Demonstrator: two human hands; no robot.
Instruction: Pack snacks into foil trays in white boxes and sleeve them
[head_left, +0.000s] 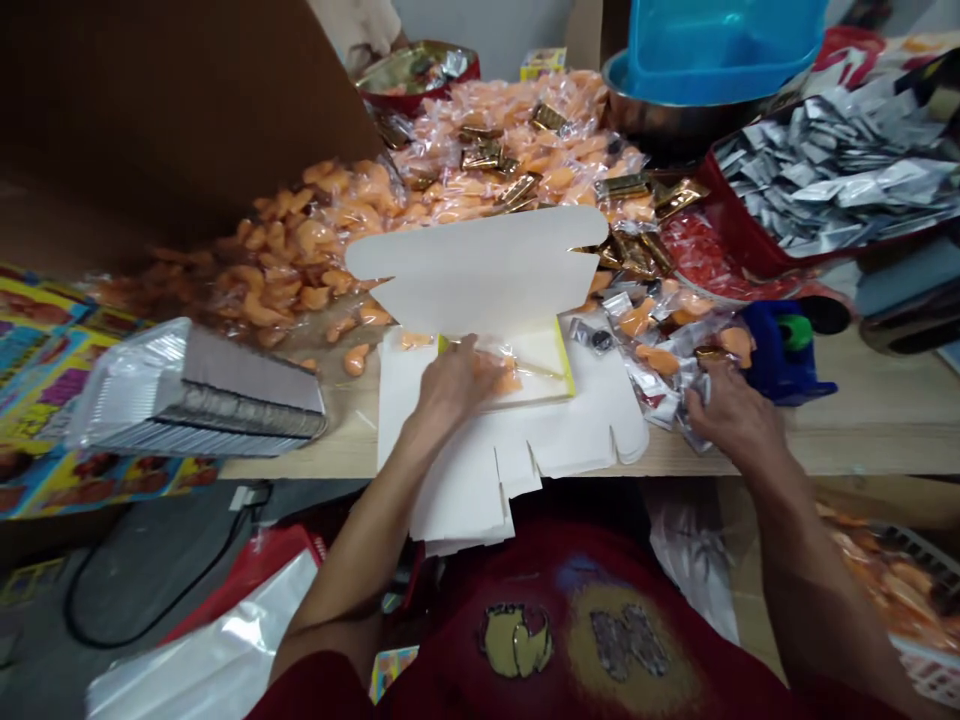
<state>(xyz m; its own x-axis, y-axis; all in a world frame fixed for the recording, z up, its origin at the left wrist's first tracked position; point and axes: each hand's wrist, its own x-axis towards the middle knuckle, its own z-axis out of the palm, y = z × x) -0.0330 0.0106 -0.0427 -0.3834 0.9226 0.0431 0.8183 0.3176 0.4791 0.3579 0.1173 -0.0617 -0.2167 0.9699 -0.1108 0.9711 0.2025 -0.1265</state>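
Your left hand (452, 385) sits flat on a clear plastic packet (525, 365), fingers spread, not gripping, inside the open white cardboard box (480, 275) on the wooden table (862, 420). Your right hand (733, 415) is curled into foil packets (656, 375) beside a blue tape dispenser (784, 350); can't tell if it's grasping any.

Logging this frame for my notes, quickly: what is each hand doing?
Left hand: open, flat on a clear plastic packet in the white carton.
Right hand: curled on silver foil packets; cannot tell if gripping.
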